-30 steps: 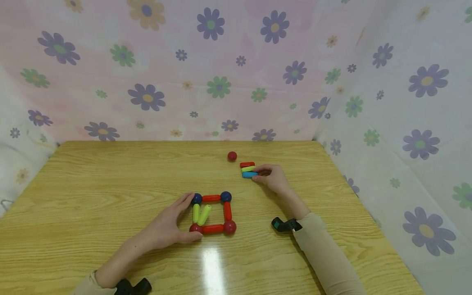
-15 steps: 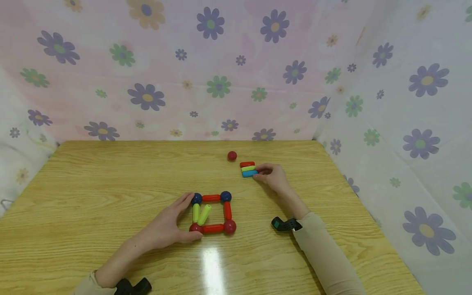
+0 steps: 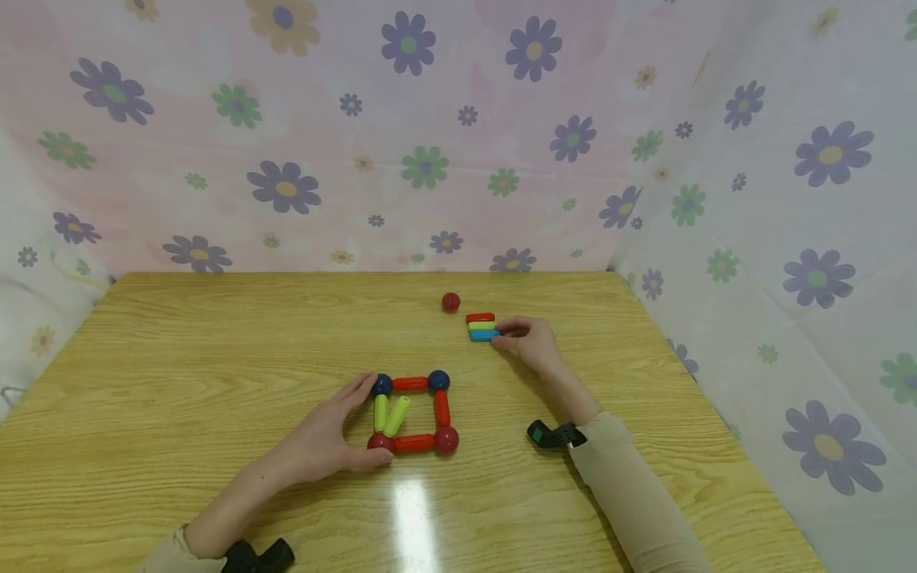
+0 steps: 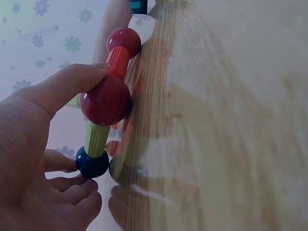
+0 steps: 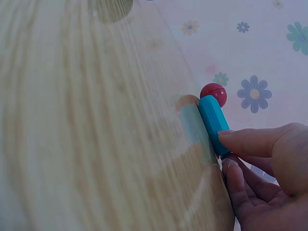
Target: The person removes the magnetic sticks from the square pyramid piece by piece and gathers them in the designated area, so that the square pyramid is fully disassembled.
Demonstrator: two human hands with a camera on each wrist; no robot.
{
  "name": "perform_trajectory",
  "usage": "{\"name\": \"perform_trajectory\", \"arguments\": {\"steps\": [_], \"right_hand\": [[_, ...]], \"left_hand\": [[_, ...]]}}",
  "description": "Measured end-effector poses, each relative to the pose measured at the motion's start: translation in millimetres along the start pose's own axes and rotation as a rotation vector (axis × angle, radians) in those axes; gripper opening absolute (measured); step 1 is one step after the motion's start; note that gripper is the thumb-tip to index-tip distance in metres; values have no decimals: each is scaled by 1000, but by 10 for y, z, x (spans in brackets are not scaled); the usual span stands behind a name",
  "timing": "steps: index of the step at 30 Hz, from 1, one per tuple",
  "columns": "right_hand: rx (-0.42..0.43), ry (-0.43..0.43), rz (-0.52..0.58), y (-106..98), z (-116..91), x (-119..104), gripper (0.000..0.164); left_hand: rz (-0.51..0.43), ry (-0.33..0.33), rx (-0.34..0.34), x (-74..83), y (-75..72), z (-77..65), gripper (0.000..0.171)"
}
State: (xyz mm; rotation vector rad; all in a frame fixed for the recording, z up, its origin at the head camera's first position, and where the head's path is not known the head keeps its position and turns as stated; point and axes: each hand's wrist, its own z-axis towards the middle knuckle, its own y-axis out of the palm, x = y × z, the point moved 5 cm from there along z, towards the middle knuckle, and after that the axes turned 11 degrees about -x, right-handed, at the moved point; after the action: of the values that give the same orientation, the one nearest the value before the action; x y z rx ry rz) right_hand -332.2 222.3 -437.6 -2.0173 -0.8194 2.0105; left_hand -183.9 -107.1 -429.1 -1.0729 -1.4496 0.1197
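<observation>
Blue rod [image 3: 483,336]: lies more nearly parallel to the yellow rod [image 3: 481,326] than one second ago; right hand [image 3: 532,344] pinches its end.
Ball-and-rod square [image 3: 414,443]: unmoved on the counter [image 3: 236,350]; left hand [image 3: 322,442] grips its left corners.
Hidden, right wrist view: yellow rod, loose red rod [image 3: 481,317].
Cut off: left sleeve [image 3: 179,555].
Red ball [image 3: 450,302]: beyond the rods, apart.

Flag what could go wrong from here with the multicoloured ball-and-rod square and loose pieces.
The right hand pinches the end of the short blue rod; lifting might drag the adjacent yellow-green rod along.
The slanted yellow-green rod inside the square seems joined only at its lower end; moving the left hand might dislodge it.
The loose glossy red ball could roll if bumped.
</observation>
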Motion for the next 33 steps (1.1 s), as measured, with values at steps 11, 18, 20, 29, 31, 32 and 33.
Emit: {"name": "perform_trajectory", "arguments": {"steps": [11,18,20,29,31,32,33], "right_hand": [[9,0,12,-12,-7,-6,29],[41,43,77,-85,-51,-56,28],[41,14,106,-118,-81,-134,31],[-80,-98,38,50,-243,-701,40],[-122,-137,34,161,-287,-808,34],[-141,-155,32,220,-312,-856,31],[-159,-177,24,281,-337,-900,28]], "left_hand": [[2,1,1,3,-1,4,116],[8,-1,2,8,6,7,116],[8,-2,1,8,7,9,116],[6,-6,7,5,-2,2,116],[6,-7,8,5,-3,0,117],[5,-7,9,5,-3,0,117],[5,-7,10,6,-3,-1,117]]}}
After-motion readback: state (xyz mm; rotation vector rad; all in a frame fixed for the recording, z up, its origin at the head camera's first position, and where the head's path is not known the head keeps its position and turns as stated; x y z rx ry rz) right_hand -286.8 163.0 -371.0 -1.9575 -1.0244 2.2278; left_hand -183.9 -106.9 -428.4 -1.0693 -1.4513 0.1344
